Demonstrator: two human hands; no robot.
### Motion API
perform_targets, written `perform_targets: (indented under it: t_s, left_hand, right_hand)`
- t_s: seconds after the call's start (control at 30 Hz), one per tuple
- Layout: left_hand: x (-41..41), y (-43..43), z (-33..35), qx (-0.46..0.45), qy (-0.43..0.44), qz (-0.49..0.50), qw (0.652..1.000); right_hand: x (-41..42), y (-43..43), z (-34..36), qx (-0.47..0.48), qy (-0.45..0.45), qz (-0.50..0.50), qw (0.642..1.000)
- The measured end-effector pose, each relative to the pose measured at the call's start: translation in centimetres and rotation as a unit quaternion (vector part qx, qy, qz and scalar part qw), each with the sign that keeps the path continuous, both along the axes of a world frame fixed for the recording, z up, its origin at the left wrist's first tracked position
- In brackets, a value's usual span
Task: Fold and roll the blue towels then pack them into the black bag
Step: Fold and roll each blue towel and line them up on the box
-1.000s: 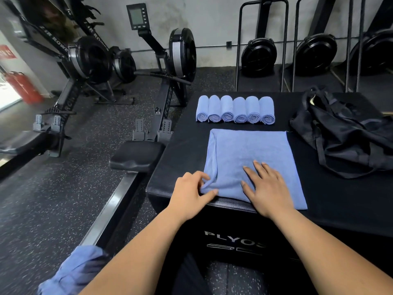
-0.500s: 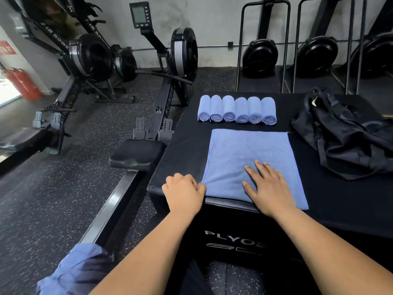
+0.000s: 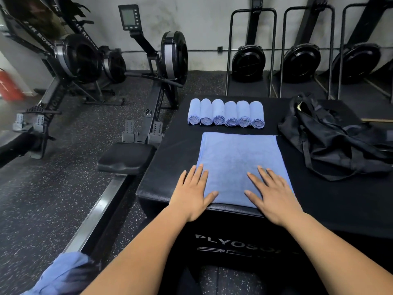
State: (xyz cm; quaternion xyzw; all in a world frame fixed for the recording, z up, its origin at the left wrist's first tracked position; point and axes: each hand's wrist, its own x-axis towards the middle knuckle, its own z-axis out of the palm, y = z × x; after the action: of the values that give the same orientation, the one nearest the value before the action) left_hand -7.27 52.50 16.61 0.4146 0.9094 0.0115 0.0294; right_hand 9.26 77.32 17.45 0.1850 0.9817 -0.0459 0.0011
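A folded blue towel (image 3: 240, 158) lies flat on the black plyo box (image 3: 165, 167) in front of me. My left hand (image 3: 192, 193) rests flat on its near left corner, fingers straight. My right hand (image 3: 273, 193) lies flat on its near right part, fingers spread. Behind the towel, several rolled blue towels (image 3: 225, 112) sit side by side in a row. The black bag (image 3: 336, 137) lies crumpled on the box's right side, straps trailing toward me.
Loose blue towels (image 3: 61, 275) are bunched at the lower left, off the box. A rowing machine (image 3: 146, 107) with its seat (image 3: 126, 158) stands just left of the box. More rowers stand upright along the back wall.
My left hand, which was pinching and then curled at the towel's near left corner, has opened and now lies flat on it. The right hand stays pressed in place.
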Motion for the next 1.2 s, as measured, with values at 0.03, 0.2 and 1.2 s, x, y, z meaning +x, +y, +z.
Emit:
perform_targets:
  t_s: [0.03,0.2,1.2]
  left_hand:
    - [0.1,-0.1,0.1,-0.016,0.005,0.003,1.000]
    - [0.7,1.0,1.1,0.006,0.045,-0.013,0.999]
    - [-0.2,-2.0,0.4,0.322,-0.224,-0.061,0.918]
  right_hand:
    - [0.7,0.6,0.0,0.008,-0.003,-0.004,1.000]
    - [2.4,1.4,0.1,0.010,0.010,-0.039,0.999]
    - [6.7,2.5,0.1,-0.194,0.288,0.051,0.936]
